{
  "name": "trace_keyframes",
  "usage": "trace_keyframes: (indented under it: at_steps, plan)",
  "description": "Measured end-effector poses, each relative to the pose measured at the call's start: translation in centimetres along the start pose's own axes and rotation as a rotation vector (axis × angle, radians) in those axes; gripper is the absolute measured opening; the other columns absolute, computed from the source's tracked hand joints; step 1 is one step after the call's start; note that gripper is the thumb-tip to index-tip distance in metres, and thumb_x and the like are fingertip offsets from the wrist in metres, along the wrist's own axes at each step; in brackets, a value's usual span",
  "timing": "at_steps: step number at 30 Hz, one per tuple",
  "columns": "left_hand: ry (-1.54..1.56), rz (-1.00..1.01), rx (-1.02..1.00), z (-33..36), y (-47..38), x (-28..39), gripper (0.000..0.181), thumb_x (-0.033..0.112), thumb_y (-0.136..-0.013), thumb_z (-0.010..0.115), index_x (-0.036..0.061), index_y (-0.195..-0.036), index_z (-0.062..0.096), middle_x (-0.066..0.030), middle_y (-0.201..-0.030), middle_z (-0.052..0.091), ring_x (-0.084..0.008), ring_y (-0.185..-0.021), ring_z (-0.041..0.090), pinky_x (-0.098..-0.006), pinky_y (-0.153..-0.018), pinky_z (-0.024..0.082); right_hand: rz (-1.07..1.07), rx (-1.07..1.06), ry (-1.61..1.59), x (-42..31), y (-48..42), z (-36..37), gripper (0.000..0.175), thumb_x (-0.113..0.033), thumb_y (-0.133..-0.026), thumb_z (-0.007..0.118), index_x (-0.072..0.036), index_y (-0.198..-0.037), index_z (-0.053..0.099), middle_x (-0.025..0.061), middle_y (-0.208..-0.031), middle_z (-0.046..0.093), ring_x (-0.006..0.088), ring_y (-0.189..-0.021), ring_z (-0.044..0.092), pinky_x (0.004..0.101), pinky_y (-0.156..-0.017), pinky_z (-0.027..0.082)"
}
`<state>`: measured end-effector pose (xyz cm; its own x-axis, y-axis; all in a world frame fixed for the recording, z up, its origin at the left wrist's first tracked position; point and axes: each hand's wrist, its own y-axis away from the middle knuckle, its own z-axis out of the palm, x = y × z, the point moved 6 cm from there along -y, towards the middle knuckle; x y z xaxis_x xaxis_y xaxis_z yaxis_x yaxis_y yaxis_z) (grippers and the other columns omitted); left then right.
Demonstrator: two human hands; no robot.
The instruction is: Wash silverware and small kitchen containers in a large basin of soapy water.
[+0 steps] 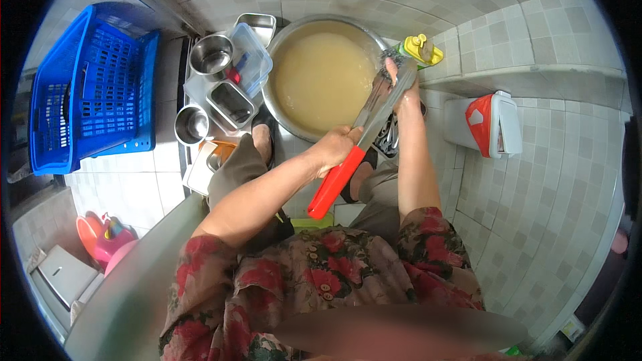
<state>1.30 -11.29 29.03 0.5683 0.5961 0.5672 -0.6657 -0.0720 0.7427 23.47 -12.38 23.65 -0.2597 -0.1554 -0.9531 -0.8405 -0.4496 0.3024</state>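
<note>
My left hand grips metal tongs with a red handle near the handle's upper end. The tongs slant up to the right, over the right rim of a large round metal basin of cloudy yellowish water. At their far end my right hand is closed around a steel-wool scrubber, which touches the metal arms; the tongs hide part of that hand. A bottle with a yellow top stands just beyond it. Below the tongs, a container of metal utensils is partly covered.
Left of the basin are metal bowls, rectangular metal pans and a clear plastic container. A blue plastic basket stands farther left. A white bin with a red bag is at right. Tiled walls enclose the back and right.
</note>
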Motion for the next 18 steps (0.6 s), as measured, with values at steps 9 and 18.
trace_keyframes:
  at_steps: [9, 18]
  plan:
    - [0.168, 0.132, 0.038, -1.2, -1.2, 1.3, 0.034, 0.034, -0.096, 0.038, 0.0071, -0.084, 0.054, 0.0009, -0.059, 0.047, -0.0081, -0.044, 0.041, -0.0248, -0.038, 0.035, 0.264, -0.081, -0.019, 1.1, 2.2, 1.4, 0.028, -0.023, -0.088, 0.054, -0.008, -0.111, 0.051, 0.0029, -0.097, 0.059, 0.0166, -0.081, 0.057, 0.0397, -0.067, 0.047]
    - [0.261, 0.345, 0.233, -3.3, -4.1, 1.6, 0.033, 0.033, -0.095, 0.039, 0.0031, -0.101, 0.051, -0.0023, -0.07, 0.051, -0.0082, -0.047, 0.043, -0.025, -0.04, 0.037, 0.271, -0.537, -0.1, 0.5, 7.9, 7.7, 0.02, -0.021, -0.08, 0.066, -0.003, -0.084, 0.059, 0.0065, -0.074, 0.062, 0.0124, -0.058, 0.056, 0.026, -0.047, 0.044]
